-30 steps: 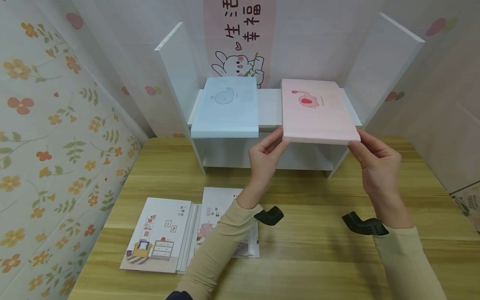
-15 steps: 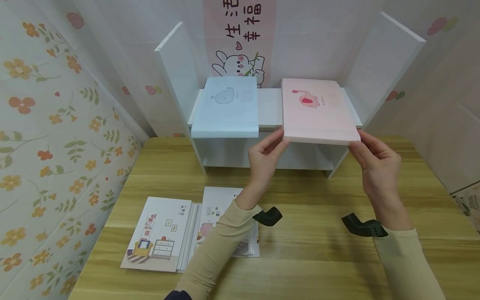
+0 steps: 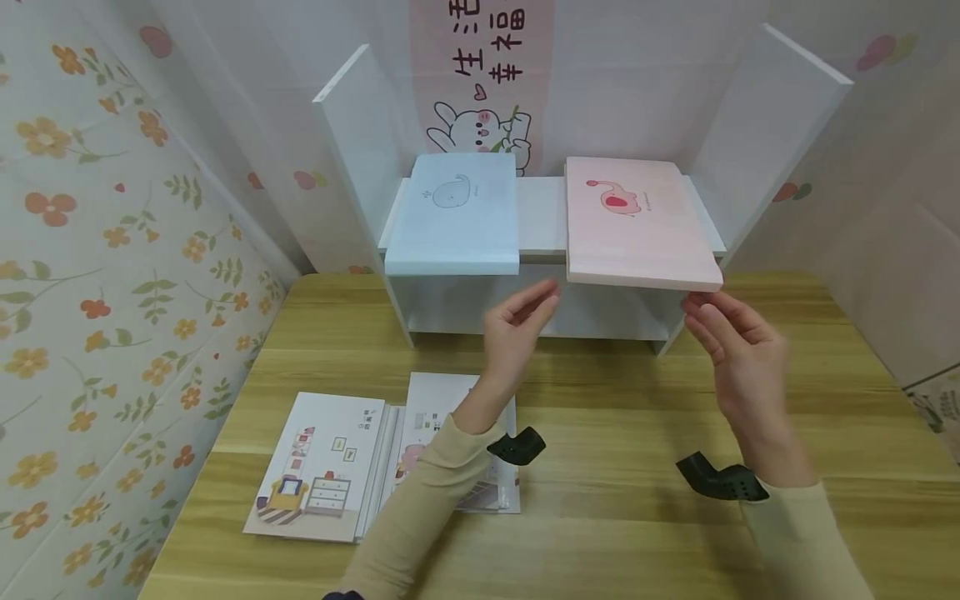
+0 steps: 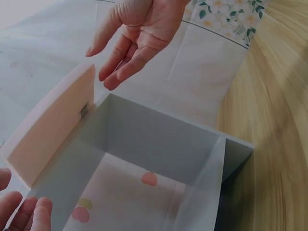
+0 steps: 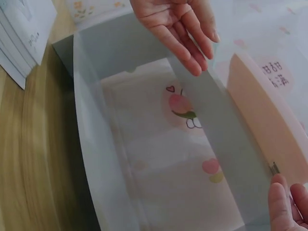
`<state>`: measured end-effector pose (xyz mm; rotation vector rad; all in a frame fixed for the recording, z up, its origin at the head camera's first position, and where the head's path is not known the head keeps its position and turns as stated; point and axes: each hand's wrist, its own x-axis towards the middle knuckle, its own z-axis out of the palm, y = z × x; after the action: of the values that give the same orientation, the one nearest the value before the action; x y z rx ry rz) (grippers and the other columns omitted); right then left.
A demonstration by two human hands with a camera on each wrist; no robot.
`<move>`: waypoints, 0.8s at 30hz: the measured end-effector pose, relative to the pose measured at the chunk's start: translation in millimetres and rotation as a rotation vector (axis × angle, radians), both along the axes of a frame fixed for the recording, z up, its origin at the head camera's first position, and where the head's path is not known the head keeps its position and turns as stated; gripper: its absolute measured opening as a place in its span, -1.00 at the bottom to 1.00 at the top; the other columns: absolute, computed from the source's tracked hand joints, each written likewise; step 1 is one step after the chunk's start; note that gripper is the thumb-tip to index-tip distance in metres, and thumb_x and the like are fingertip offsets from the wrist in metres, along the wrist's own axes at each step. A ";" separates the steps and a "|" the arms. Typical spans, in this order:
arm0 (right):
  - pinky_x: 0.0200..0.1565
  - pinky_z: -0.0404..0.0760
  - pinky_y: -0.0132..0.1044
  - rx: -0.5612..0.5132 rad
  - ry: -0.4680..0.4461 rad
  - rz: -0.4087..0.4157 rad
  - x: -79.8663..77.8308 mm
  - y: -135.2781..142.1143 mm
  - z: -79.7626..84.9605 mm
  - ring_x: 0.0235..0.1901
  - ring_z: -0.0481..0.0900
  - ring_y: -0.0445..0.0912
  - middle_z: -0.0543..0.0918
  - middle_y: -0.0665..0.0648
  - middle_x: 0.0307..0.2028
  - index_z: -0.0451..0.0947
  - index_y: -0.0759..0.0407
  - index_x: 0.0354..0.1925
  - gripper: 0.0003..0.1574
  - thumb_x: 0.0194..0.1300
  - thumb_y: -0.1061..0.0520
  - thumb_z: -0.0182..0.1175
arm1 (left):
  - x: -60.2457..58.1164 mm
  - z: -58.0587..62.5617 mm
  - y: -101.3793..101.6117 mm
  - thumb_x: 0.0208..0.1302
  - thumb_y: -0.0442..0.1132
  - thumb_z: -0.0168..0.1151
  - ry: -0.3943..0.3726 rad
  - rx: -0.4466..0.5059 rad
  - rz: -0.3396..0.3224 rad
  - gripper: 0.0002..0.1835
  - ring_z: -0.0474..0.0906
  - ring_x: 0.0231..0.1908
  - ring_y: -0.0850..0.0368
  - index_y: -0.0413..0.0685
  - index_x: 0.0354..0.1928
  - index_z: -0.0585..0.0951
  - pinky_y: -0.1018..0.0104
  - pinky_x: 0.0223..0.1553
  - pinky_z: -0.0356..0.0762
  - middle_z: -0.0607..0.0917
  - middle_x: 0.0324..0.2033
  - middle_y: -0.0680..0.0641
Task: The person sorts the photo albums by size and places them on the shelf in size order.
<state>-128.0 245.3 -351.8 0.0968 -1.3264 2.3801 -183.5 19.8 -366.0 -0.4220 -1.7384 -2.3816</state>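
A thick pink book [image 3: 637, 221] with an elephant on its cover lies flat on the right of the white shelf [image 3: 540, 215], its front edge jutting past the board. Just below that edge, by its left corner, my left hand [image 3: 512, 340] hovers with fingers loosely extended, holding nothing. My right hand [image 3: 747, 358] is under the right front corner; the left wrist view shows a small gap between its fingers and the book. To the left, a light blue book [image 3: 456, 212] with a whale drawing also overhangs the shelf's front.
On the table's left lie white illustrated books [image 3: 318, 462], partly behind my left sleeve [image 3: 427, 500]. Tall white side panels [image 3: 772, 133] flank the shelf. A floral curtain [image 3: 97, 333] hangs at left, and wood-grain tabletop [image 3: 600, 500] extends in front.
Both hands have let go of the pink book's front corners and drawn back slightly down and toward me. The pink and blue books stay where they were on the shelf.
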 end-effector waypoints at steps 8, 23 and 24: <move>-0.14 0.60 -0.33 0.014 -0.005 0.053 4.6 -10.4 -8.9 -0.22 0.68 -0.03 0.68 0.25 -0.23 0.53 0.54 -0.08 -0.73 0.23 0.48 0.08 | 4.7 -5.9 -9.2 0.18 -0.48 0.23 -0.025 -0.021 0.004 -0.73 0.62 -0.13 0.13 -0.45 -0.06 0.59 0.29 -0.05 0.55 0.65 -0.11 -0.28; -0.10 0.59 -0.33 0.146 -0.067 0.118 14.1 -31.5 -29.8 -0.19 0.67 -0.07 0.69 0.18 -0.20 0.50 0.53 -0.02 -0.70 0.27 0.42 0.08 | 15.0 -20.0 -28.6 0.16 -0.51 0.23 -0.087 -0.043 0.030 -0.73 0.64 -0.17 0.17 -0.47 -0.07 0.59 0.34 -0.10 0.57 0.65 -0.13 -0.32; -0.10 0.59 -0.33 0.153 -0.074 0.122 14.7 -33.0 -30.9 -0.19 0.67 -0.08 0.69 0.17 -0.20 0.50 0.53 -0.02 -0.70 0.28 0.42 0.08 | 16.1 -20.5 -30.0 0.16 -0.51 0.23 -0.094 -0.044 0.034 -0.73 0.64 -0.17 0.17 -0.48 -0.07 0.59 0.34 -0.10 0.57 0.65 -0.13 -0.31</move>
<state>-113.2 212.3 -382.8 0.1387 -1.5780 2.3991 -167.5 -10.2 -386.5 -0.2887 -1.8245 -2.3798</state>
